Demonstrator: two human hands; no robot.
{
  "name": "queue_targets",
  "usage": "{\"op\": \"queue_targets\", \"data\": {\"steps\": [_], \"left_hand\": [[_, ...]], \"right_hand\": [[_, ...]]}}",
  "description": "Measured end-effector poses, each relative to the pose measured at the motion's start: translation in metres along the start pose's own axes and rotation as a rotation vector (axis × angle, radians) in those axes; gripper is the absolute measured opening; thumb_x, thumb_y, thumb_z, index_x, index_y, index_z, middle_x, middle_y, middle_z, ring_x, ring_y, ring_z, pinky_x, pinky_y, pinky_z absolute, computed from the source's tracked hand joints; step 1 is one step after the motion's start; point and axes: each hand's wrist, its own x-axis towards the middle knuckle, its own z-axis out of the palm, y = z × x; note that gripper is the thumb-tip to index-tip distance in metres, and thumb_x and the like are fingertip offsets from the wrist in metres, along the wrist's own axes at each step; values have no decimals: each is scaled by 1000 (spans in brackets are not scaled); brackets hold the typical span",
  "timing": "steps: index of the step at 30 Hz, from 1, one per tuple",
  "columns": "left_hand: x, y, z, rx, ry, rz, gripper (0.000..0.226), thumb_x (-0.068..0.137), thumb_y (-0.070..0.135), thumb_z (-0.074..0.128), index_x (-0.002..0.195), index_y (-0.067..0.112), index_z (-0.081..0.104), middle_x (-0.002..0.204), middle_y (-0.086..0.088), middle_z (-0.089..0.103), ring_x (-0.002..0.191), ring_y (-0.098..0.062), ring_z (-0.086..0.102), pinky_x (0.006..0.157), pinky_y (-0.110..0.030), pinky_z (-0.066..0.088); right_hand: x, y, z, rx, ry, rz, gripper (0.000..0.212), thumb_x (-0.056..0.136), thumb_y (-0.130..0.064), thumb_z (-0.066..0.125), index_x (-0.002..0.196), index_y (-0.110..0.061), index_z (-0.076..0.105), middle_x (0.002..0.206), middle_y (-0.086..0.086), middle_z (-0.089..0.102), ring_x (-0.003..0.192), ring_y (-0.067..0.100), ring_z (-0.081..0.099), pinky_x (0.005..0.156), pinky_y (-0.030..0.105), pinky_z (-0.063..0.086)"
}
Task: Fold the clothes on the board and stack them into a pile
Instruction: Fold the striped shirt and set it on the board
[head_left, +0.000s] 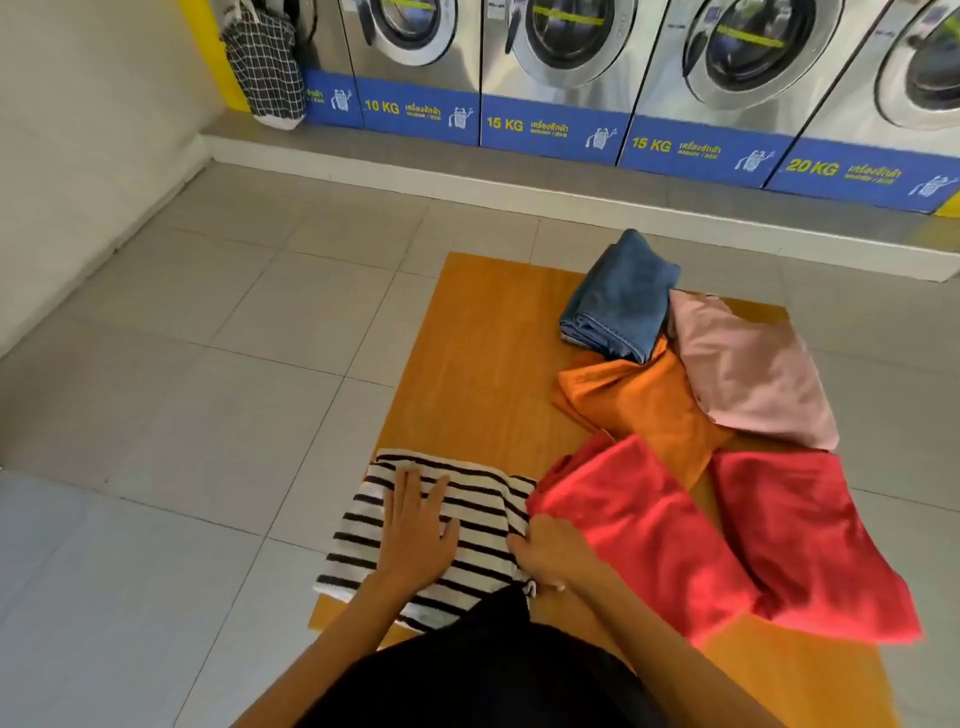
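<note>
A black-and-white striped shirt (467, 499) lies folded at the near left corner of the wooden board (483, 364). My left hand (418, 530) rests flat on it, fingers spread. My right hand (550, 553) pinches the shirt's right edge, just beside a red garment (727, 540) that is spread over the board's near right. Farther back lie an orange garment (639, 405), a pink one (748, 374) and folded blue jeans (621, 301).
The board sits on a grey tiled floor (208, 364). A row of washing machines (561, 78) on a raised step lines the back. A checked laundry bag (267, 67) leans at the back left by the wall.
</note>
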Motion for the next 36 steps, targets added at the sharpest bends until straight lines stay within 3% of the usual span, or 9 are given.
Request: {"op": "queue_targets", "data": {"steps": [3,5,8,11,16,19,21,30,36], "left_hand": [[-1,-16,-10,-65,145,-197,62,95,35,47,150,18,25,164,-14,2,151,-32,-8,120,-51,-3],[-6,-31,-17,-132,153,-300,67,94,34,48,152,17,18,164,-15,1,151,-34,-3,120,-54,2],[-14,-49,-22,-264,155,-374,78,92,46,53,153,19,12,161,-15,17,146,-37,21,118,-55,21],[-23,-64,-22,-321,136,-430,83,86,59,56,148,19,19,149,-15,39,133,-37,42,108,-56,38],[-32,-80,-25,-274,127,-475,80,79,68,57,136,15,38,133,-14,48,121,-32,48,99,-51,45],[-28,-80,-29,-276,126,-460,79,78,66,61,132,12,40,128,-13,51,117,-31,50,96,-49,47],[-24,-81,-32,-299,105,-443,80,77,66,63,131,12,40,127,-12,53,115,-30,54,96,-48,48],[-10,-91,-33,-322,-16,-473,85,75,70,60,135,13,43,131,-13,59,116,-33,59,101,-50,48],[-5,-82,-32,-400,65,-467,74,82,61,60,139,16,42,136,-12,57,121,-33,56,104,-51,44]], "right_hand": [[-1,-6,7,230,72,10,21,92,-39,51,80,-22,51,84,-3,62,83,20,59,72,29,43],[-4,-15,9,356,123,50,17,92,-36,54,91,-19,58,95,-2,66,91,21,62,76,28,43],[-7,-27,19,501,203,140,43,90,-34,59,121,-4,55,120,12,62,108,29,61,92,37,50],[-13,-37,32,573,240,229,61,88,-38,63,134,-3,43,132,15,51,117,32,55,101,46,48],[-20,-47,50,665,296,203,84,83,-40,69,152,-15,28,146,8,46,133,28,48,112,43,41],[-21,-47,51,707,316,113,77,82,-32,75,148,-26,37,131,-9,52,120,7,48,105,24,36],[-19,-47,48,734,290,85,71,82,-27,76,145,-25,42,121,-14,53,115,5,51,94,16,36],[-9,-52,38,635,206,75,64,87,-29,69,145,-22,43,139,-1,57,129,18,53,112,41,43],[5,-57,34,663,166,106,63,90,-37,64,147,-24,39,139,-6,55,129,16,52,109,31,41]]}}
